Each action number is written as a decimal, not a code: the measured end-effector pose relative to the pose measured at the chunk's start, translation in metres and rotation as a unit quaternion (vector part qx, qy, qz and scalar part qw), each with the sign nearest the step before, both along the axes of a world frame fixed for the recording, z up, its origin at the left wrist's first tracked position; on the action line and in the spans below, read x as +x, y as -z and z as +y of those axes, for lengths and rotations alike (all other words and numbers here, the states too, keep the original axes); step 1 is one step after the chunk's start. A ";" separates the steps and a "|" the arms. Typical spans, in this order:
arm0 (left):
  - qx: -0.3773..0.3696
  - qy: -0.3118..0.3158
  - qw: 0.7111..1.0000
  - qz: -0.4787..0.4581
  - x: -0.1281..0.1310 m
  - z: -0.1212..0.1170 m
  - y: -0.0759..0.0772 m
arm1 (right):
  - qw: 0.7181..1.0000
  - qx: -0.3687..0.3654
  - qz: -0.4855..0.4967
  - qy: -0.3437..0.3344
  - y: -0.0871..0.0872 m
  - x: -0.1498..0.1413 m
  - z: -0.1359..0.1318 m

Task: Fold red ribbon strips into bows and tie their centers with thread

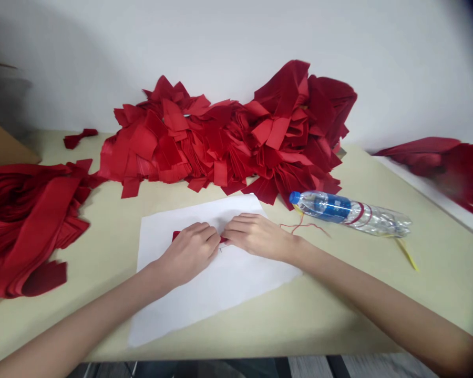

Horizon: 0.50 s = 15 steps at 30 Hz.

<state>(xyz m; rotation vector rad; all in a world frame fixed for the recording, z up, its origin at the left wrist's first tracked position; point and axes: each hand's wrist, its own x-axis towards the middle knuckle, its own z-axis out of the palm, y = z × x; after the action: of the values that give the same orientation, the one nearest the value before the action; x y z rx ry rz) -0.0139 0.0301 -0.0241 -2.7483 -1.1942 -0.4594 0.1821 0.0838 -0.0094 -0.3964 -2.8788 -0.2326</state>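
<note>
My left hand (191, 253) and my right hand (258, 235) are side by side over a white sheet of paper (205, 310), fingers curled down and nearly touching. Both are closed on a strip of red velvety ribbon (175, 234). One end of it shows beyond my left knuckles, and a small bit shows between the hands; my fingers hide the rest. Just below the hands, a short dark line is marked on the paper.
A heap of cut red ribbon pieces (216, 142) lies along the wall. Looped red strips (35, 220) are piled at left. A clear plastic bottle (350, 212) lies at right, near red thread (309, 226). More red cloth (437, 157) sits on a white board (437, 197).
</note>
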 end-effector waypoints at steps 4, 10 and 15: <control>0.031 0.016 0.999 0.010 -0.001 0.001 0.005 | 1.000 0.006 -0.009 -0.004 -0.002 0.001 0.001; -0.024 -0.007 0.999 -0.046 0.000 0.006 0.002 | 1.000 0.023 0.009 0.004 0.000 0.000 0.002; -0.152 -0.064 0.976 -0.145 -0.001 0.012 -0.006 | 0.996 0.088 -0.014 -0.009 0.006 -0.001 0.002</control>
<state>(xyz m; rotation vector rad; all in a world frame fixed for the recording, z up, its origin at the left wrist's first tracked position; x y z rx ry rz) -0.0150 0.0419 -0.0182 -2.9008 -1.6232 -0.7393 0.1808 0.0859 -0.0152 -0.3369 -2.8574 -0.4869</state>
